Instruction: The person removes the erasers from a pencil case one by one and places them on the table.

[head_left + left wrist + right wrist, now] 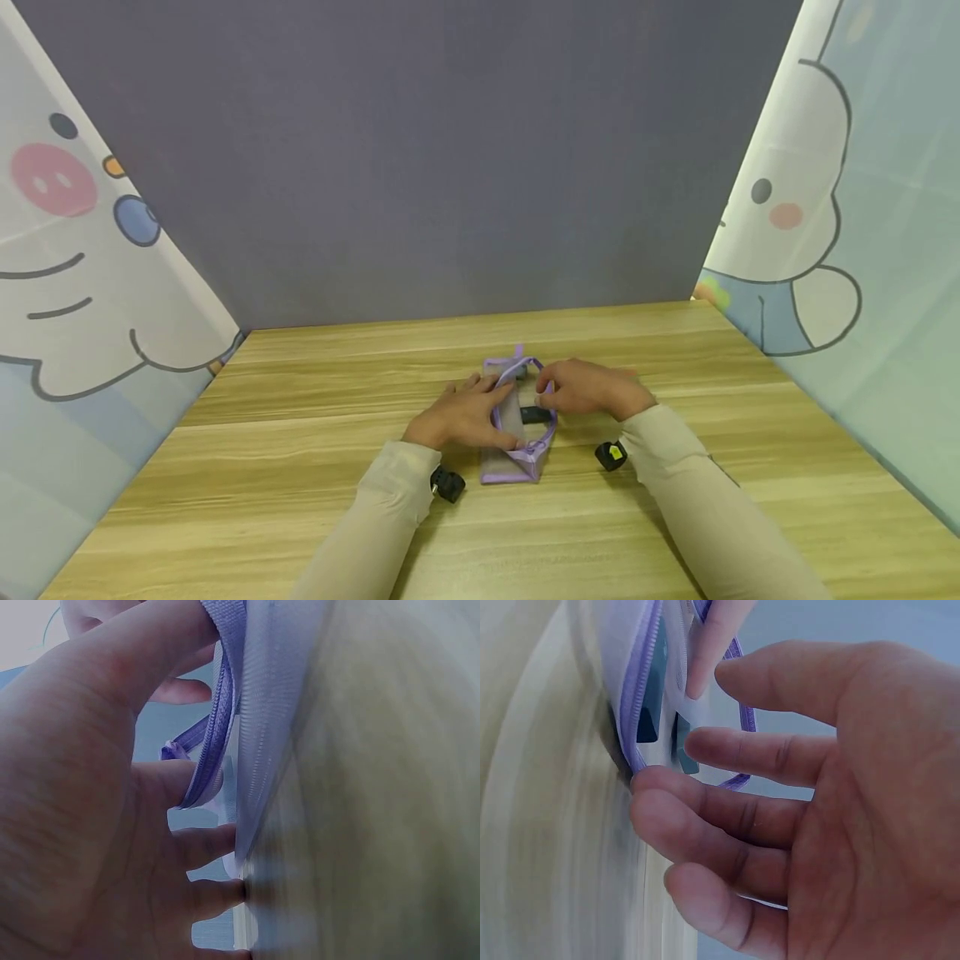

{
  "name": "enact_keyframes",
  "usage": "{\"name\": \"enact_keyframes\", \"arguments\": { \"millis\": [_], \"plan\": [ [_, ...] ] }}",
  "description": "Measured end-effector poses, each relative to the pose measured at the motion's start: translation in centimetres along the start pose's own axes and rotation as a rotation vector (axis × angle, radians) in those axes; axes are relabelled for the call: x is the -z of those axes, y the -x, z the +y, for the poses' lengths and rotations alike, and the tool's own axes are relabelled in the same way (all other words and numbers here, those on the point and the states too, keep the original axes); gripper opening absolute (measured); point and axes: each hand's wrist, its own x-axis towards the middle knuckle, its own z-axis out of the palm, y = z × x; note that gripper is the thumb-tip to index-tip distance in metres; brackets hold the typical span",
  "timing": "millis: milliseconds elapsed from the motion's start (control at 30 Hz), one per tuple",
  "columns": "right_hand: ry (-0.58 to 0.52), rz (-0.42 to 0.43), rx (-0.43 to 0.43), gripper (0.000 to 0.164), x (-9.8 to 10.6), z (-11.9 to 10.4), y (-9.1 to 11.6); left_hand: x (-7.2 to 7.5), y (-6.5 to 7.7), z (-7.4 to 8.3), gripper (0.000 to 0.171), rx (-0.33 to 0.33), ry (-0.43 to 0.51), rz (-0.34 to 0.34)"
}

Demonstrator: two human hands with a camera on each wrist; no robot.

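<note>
A mesh zip pouch (507, 467) with purple trim lies on the table with its mouth spread open. My left hand (465, 414) is over its left side, fingers spread. The thumb and index finger reach inside the purple zipper edge (217, 742), while other fingertips come down at the table. A dark block-like item (535, 414) lies inside the pouch, and a second dark piece (521, 372) shows farther back. At the right rim is my right hand (588, 387), fingers loosely bent, holding nothing. Its fingertips are right at the zipper edge (634, 739).
The wood-grain table (337, 517) meets a grey panel (465, 167) at the back. Printed cartoon curtains hang at the left (82, 250) and right (885, 250). An orange item (628, 372) shows partly behind my right hand. Black devices (447, 483) are worn at both wrists.
</note>
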Motion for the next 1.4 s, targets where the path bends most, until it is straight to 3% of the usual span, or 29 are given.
{"name": "enact_keyframes", "arguments": {
  "millis": [667, 1033, 1400],
  "plan": [
    [0.053, 0.024, -0.009, 0.026, -0.9, -0.7, -0.4, -0.1, 0.2, 0.0, 0.102, -0.002, -0.005, 0.006],
    [0.110, 0.026, 0.007, 0.016, -1.4, -1.0, -0.7, 0.0, 0.2, -0.2, 0.103, -0.007, 0.006, 0.013],
    [0.129, 0.004, -0.037, 0.014, -1.6, -1.0, -0.7, 0.1, 0.3, -0.2, 0.102, -0.012, 0.008, 0.018]
  ]
}}
